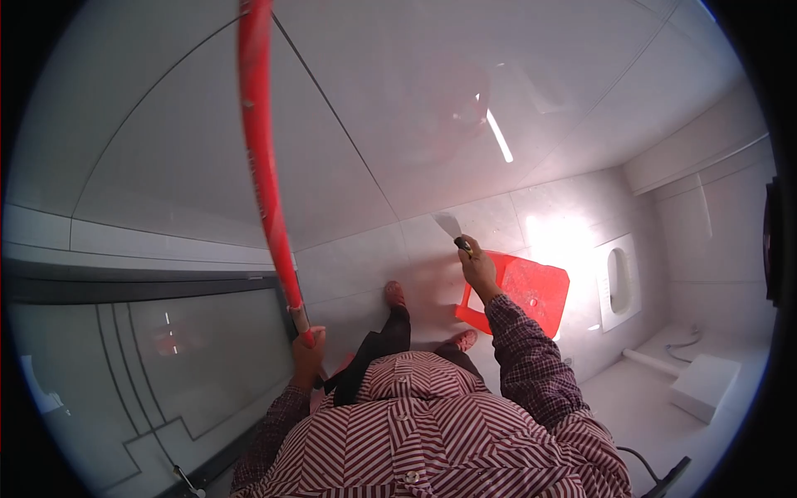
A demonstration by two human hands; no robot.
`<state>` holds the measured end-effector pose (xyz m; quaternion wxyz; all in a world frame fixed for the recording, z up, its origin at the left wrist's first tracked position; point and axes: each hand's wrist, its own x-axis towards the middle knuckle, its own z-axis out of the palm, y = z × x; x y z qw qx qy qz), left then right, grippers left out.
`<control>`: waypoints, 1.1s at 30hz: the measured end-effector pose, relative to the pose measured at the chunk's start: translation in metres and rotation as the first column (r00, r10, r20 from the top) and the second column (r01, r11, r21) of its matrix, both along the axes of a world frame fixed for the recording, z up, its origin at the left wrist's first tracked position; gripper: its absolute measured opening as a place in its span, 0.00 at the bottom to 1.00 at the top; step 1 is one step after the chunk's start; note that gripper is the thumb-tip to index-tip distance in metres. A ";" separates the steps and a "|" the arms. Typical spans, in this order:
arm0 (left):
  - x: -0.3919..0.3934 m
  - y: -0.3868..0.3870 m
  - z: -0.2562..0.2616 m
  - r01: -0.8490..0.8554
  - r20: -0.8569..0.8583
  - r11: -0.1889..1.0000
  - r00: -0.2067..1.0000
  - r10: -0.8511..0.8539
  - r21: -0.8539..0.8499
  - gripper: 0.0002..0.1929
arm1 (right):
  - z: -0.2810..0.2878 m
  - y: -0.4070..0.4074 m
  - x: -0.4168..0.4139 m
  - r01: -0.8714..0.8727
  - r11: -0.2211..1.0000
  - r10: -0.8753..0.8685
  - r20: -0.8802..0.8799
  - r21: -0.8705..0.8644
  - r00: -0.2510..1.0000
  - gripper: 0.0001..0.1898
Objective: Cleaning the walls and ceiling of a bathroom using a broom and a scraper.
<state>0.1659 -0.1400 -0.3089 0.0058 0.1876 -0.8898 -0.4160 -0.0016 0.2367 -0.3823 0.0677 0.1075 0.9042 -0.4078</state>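
Observation:
My left hand (309,358) is closed around the lower end of a long red pole (261,187). The pole rises past the tiled wall and leaves the picture at the top, so its far end is hidden. A scraper (462,242) with a dark and yellow handle is gripped in my right hand (479,269). Its broad, thin blade (448,224) points away from me, towards the foot of the wall. Below and beyond my right forearm stands a red plastic stool (535,292), its top marked with pale specks.
A squat toilet (618,283) is set in the floor at right. Past it, a white cistern (705,387) connects to a white pipe (650,361). A glass-panelled door (205,367) is on the left. Glossy wall tiles (398,106) rise ahead; my shoes (395,294) are on the tiled floor (348,274).

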 end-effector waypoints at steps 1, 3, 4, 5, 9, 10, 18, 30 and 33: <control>0.014 -0.007 0.003 -0.034 -0.020 0.998 0.999 0.033 -0.043 0.07 | -0.008 -0.014 -0.012 -0.023 1.000 0.023 -0.046 -0.004 0.999 0.18; 0.048 -0.020 0.008 -0.121 0.052 0.989 0.992 0.117 0.082 0.08 | -0.010 -0.041 -0.036 -0.059 0.998 0.060 -0.105 0.012 0.993 0.18; 0.053 -0.026 0.011 -0.202 0.125 0.957 0.976 0.179 0.209 0.08 | -0.009 -0.054 -0.053 -0.075 0.996 0.080 -0.146 0.040 0.986 0.17; 0.057 -0.032 0.012 -0.196 0.135 0.958 0.976 0.171 0.208 0.08 | -0.008 -0.066 -0.070 -0.067 0.997 0.072 -0.136 0.040 0.988 0.17; 0.063 -0.052 0.014 -0.250 0.151 0.919 0.966 0.212 0.306 0.10 | -0.018 -0.124 -0.133 -0.018 0.991 0.028 -0.069 0.135 0.997 0.17; 0.068 -0.060 0.009 -0.229 0.136 0.933 0.971 0.197 0.278 0.09 | -0.027 -0.133 -0.143 0.001 0.989 0.007 -0.056 0.147 0.998 0.17; 0.075 -0.168 -0.081 0.031 0.202 0.914 0.972 -0.122 0.404 0.12 | -0.089 -0.141 -0.175 -0.008 0.978 -0.036 0.205 0.209 0.978 0.17; 0.045 -0.199 -0.119 0.456 0.396 0.805 0.706 -0.587 0.380 0.14 | -0.086 -0.041 -0.027 0.399 0.815 -0.484 -0.115 -0.420 0.867 0.20; 0.045 -0.203 -0.106 0.485 0.417 0.824 0.711 -0.566 0.292 0.14 | 0.022 -0.049 -0.041 0.512 0.326 -0.537 0.290 -0.795 0.792 0.23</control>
